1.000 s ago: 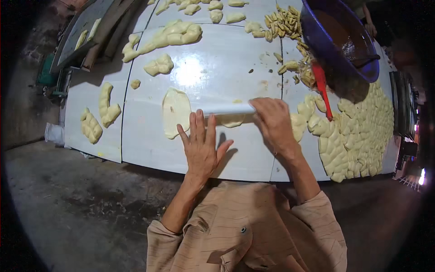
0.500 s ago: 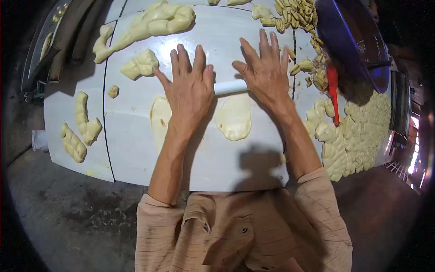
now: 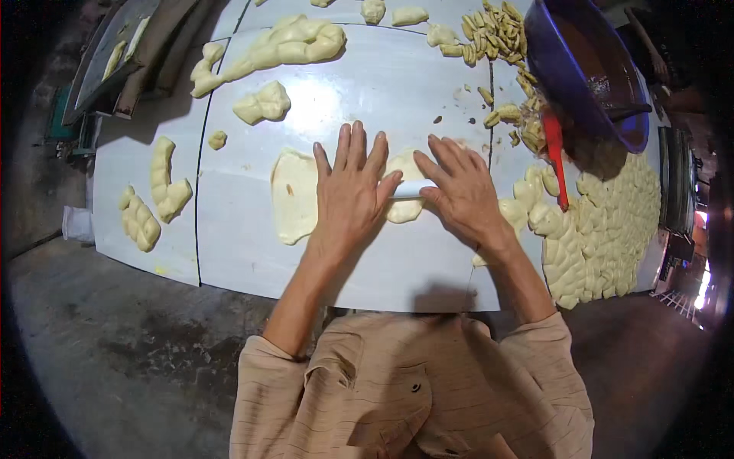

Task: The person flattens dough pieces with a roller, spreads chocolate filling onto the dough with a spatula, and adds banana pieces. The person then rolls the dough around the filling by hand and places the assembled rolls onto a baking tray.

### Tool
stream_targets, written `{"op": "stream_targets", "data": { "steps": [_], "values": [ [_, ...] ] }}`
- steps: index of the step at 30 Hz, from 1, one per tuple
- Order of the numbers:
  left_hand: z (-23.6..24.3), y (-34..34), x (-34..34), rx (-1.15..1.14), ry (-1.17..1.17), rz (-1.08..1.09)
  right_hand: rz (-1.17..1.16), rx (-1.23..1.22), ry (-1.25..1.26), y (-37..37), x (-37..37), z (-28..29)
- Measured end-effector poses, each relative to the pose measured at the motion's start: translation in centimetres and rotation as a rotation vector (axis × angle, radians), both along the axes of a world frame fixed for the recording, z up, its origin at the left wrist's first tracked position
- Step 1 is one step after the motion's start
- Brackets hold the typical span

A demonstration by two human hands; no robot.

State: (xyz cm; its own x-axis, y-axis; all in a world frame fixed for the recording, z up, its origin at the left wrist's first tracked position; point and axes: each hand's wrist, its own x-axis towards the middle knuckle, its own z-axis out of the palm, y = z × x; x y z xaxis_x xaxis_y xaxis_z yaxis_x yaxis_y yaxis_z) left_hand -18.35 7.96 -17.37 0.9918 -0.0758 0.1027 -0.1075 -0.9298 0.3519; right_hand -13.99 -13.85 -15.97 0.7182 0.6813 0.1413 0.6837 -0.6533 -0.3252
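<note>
A white rolling pin (image 3: 411,189) lies crosswise over a flattened piece of dough (image 3: 404,215), which shows beyond and in front of it. My left hand (image 3: 352,182) rests flat across the pin's left part, fingers stretched forward and thumb pointing along the pin. On its right part lies my right hand (image 3: 468,187), palm down with the fingers extended. Both palms hide the pin's ends. Left of my left hand is a second thin dough sheet (image 3: 293,200) with a brown spot. Farther off sit a dough lump (image 3: 264,103) and a long, bulging dough strip (image 3: 294,42).
Small dough pieces (image 3: 170,180) lie at the left. To the right, many pale flattened pieces (image 3: 600,229) cover the table (image 3: 252,260). Banana-like slices (image 3: 493,30), a red-handled tool (image 3: 556,157) and a tilted blue basin (image 3: 569,73) stand at the far right.
Both hands and the rolling pin have come toward me, from the far end of the dough piece onto its middle. The view has shifted slightly.
</note>
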Motion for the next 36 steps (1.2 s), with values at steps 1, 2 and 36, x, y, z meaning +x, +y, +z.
{"op": "stream_targets", "data": {
  "steps": [1, 2, 36],
  "values": [
    [-0.2, -0.2, -0.9, 0.005, -0.003, 0.003, -0.051, -0.075, -0.091, 0.0, -0.8, -0.2],
    [-0.2, -0.5, -2.1, -0.019, -0.007, 0.004, -0.073, -0.069, -0.004, -0.2, -1.7, -0.4],
    [-1.4, 1.1, 7.4, 0.117, -0.098, 0.315, -0.483, -0.136, -0.146, 6.0, 6.9, -2.8]
  ]
}}
